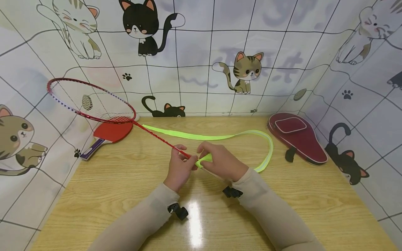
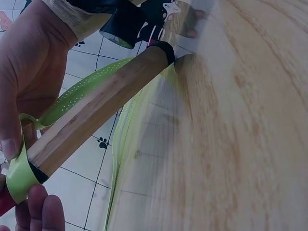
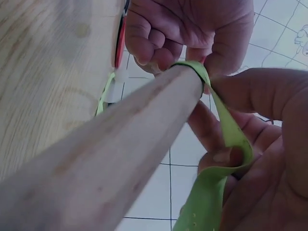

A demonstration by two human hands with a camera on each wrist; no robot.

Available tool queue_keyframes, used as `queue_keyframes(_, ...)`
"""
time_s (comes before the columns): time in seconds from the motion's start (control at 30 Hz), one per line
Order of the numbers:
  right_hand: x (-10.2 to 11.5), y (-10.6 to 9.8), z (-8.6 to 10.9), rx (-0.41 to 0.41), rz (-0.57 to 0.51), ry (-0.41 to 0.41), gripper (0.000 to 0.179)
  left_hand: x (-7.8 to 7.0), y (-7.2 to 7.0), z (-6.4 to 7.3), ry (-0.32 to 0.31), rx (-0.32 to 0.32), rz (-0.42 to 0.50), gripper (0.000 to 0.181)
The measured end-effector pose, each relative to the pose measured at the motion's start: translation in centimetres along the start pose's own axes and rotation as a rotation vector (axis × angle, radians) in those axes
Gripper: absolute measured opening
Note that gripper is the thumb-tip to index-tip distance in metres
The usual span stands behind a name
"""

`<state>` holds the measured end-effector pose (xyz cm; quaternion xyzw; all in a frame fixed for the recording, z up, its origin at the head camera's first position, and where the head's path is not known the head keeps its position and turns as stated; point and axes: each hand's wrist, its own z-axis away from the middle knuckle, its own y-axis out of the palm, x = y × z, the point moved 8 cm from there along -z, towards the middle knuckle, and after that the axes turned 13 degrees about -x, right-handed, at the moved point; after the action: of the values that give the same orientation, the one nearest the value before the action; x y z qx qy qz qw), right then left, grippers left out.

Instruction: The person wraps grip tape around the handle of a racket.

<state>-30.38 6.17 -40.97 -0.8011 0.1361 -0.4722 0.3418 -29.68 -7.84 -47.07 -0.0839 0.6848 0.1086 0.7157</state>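
Note:
A red badminton racket [image 1: 160,138] is held above the table, its strung head toward the back left. My left hand [image 1: 180,169] pinches it where the shaft meets the bare wooden handle [image 2: 96,113]. Bright green grip tape [image 1: 188,135] loops across the table behind the hands. Its end is wrapped round the shaft end of the handle, at a black band. Thumb and fingers of my right hand [image 1: 224,160] pinch the tape [image 3: 231,127] just beside that wrap. Small perforations dot the tape in the left wrist view. In the head view my right hand hides most of the handle.
At the left of the wooden table [image 1: 125,202] lies a red table tennis paddle [image 1: 114,131], under the racket head. A dark red paddle case [image 1: 296,139] lies at the right. Cat-printed sheeting [image 1: 194,45] stands round the back and sides.

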Motion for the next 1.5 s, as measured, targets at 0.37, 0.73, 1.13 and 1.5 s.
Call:
queue_keyframes(0.37,0.6,-0.1,0.0,0.016,0.019,-0.048,0.026,-0.1,0.2,0.0,-0.004,0.019,0.014,0.046)
queue_keyframes(0.73,0.5,-0.1,0.0,0.011,-0.009,-0.041,0.027,-0.5,0.6,0.2,0.021,0.068,0.031,0.044)
queue_keyframes(1.13,-0.1,-0.3,-0.3,-0.019,-0.008,-0.058,0.027,-0.6,0.9,0.4,0.028,0.098,0.070,0.044)
queue_keyframes(1.5,-1.0,0.1,-0.1,0.078,-0.038,0.054,0.027,-0.6,1.0,0.3,0.028,0.134,0.060,0.045)
